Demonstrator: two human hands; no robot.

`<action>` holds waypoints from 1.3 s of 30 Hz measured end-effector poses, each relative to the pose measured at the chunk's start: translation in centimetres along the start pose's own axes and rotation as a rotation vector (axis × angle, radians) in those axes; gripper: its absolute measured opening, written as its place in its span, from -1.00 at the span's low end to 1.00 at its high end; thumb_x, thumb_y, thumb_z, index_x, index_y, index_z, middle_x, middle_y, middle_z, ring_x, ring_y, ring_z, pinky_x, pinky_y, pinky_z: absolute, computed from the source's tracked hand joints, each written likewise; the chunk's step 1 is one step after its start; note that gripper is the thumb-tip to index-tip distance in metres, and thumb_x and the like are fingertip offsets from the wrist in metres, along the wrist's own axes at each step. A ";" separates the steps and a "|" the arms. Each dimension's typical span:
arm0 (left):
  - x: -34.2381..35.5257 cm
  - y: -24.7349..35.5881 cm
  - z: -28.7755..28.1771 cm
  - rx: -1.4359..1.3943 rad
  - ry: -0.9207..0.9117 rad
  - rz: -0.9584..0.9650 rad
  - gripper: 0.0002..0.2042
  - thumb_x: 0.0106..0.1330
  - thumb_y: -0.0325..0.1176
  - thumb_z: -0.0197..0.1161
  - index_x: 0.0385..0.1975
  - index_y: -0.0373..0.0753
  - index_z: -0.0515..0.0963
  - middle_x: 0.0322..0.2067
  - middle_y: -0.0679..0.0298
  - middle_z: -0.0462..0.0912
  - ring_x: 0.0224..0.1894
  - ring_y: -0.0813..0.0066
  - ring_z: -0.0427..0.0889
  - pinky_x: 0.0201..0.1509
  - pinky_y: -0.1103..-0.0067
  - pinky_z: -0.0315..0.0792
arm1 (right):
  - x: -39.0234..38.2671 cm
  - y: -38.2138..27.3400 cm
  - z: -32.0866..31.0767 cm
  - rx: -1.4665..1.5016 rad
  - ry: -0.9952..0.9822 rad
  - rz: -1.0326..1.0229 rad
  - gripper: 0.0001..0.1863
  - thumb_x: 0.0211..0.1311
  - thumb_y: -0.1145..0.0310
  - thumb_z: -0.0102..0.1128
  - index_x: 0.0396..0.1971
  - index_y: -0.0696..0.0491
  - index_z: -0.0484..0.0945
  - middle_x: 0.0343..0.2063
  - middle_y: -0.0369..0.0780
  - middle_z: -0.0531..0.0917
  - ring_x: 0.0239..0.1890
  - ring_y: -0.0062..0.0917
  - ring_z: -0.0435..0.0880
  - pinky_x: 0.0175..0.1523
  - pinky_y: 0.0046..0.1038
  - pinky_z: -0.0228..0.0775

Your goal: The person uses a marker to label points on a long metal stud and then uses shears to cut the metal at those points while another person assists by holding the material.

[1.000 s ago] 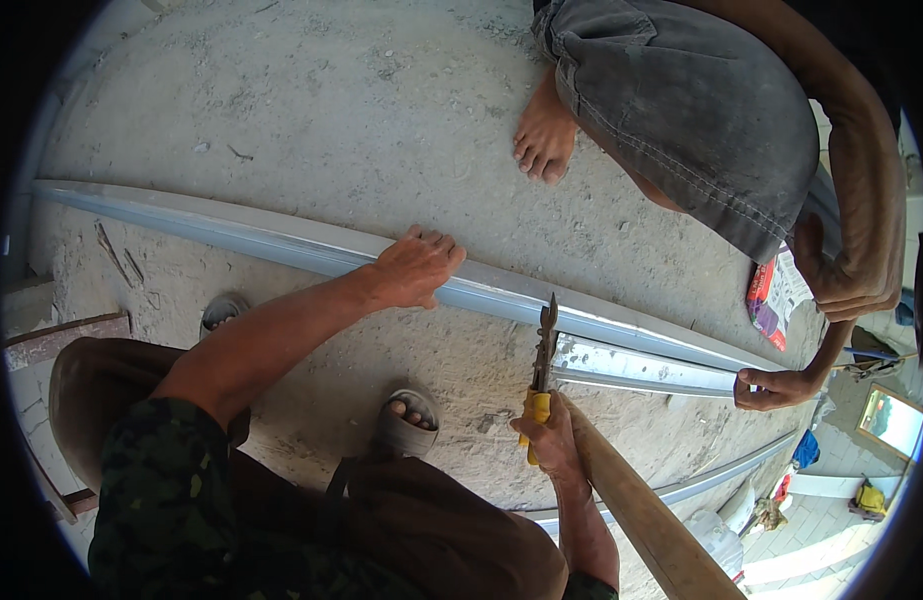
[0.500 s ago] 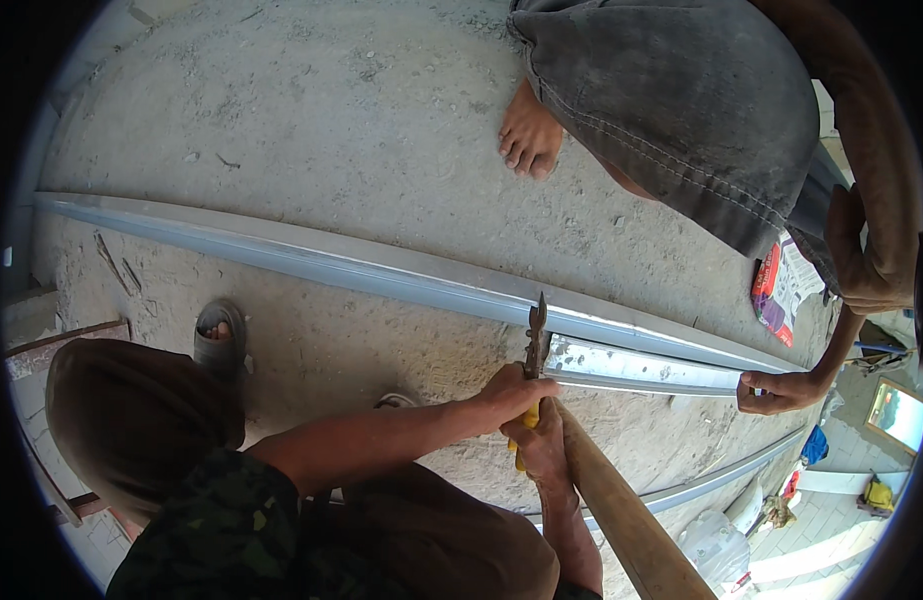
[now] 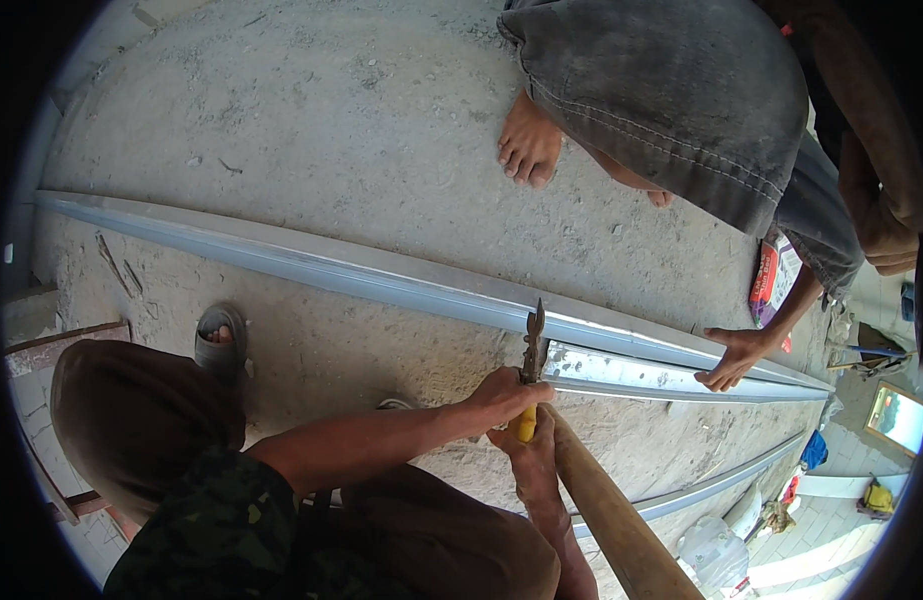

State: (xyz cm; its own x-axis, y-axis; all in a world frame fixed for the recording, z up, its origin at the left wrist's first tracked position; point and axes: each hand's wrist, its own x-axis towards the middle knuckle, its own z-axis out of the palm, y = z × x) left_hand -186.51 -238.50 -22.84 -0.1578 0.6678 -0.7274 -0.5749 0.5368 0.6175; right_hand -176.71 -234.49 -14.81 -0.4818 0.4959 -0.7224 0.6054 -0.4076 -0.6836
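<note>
My left hand [image 3: 503, 397] is closed around a pair of tin snips [image 3: 533, 340] with yellow handles, just below the metal head. Lower down, my right hand [image 3: 533, 440] grips the handle end. The snips stand with their blades pointing away from me, over the near edge of a long grey metal channel [image 3: 281, 250] on the floor. Right of the snips, a shiny, spotted metal profile [image 3: 621, 368] lies alongside that channel. A co-worker's hand [image 3: 736, 358] reaches over these metal pieces, fingers spread. Whether the blades hold any metal is unclear.
A wooden pole [image 3: 616, 510] slants from beside my right hand to the lower edge. The co-worker's bare foot [image 3: 529, 140] is beyond the channel. Another metal strip [image 3: 691, 490] lies nearer me. A red-and-white package [image 3: 771, 280] and a clear plastic bag [image 3: 713, 550] are at right.
The co-worker's hand has let go of the profile at right and moved left and away from me, fingers now spread. My hands and the snips have barely shifted.
</note>
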 end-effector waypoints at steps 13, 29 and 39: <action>2.6 5.9 -14.9 1.623 0.346 0.775 -0.37 -0.07 0.02 0.46 -0.14 -0.41 0.52 -0.38 0.06 0.63 -0.25 0.16 0.66 -0.16 0.36 0.52 | 1.6 2.1 -2.3 -0.296 -0.031 -0.035 -0.64 -0.11 0.39 0.36 -0.35 0.24 0.41 -0.52 -0.24 0.46 -0.47 -0.56 0.44 -0.36 -0.45 0.33; 2.3 2.6 -13.1 1.537 0.466 0.702 -0.83 0.07 -0.45 0.18 -0.33 -0.32 0.53 -0.40 0.12 0.64 -0.25 0.26 0.66 -0.14 0.43 0.49 | 0.6 8.2 -0.6 -0.200 0.101 0.020 -0.52 -0.07 0.57 0.20 -0.06 0.17 0.33 -0.58 -0.34 0.42 -0.63 -0.69 0.40 -0.61 -0.61 0.29; 1.8 1.8 -12.9 1.489 0.467 0.769 -0.76 0.04 -0.37 0.30 -0.30 -0.31 0.52 -0.39 0.11 0.65 -0.27 0.24 0.66 -0.11 0.40 0.47 | -0.4 4.8 -2.0 -0.033 -0.078 0.052 -0.50 -0.08 0.56 0.12 -0.01 0.19 0.38 -0.26 -0.23 0.48 -0.24 -0.52 0.52 -0.20 -0.50 0.47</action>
State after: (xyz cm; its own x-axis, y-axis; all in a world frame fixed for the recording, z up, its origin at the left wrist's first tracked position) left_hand -198.23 -242.98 -26.91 -0.3709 0.9286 -0.0121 0.8635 0.3496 0.3636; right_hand -172.38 -235.09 -17.58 -0.4965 0.4131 -0.7634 0.6505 -0.4052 -0.6424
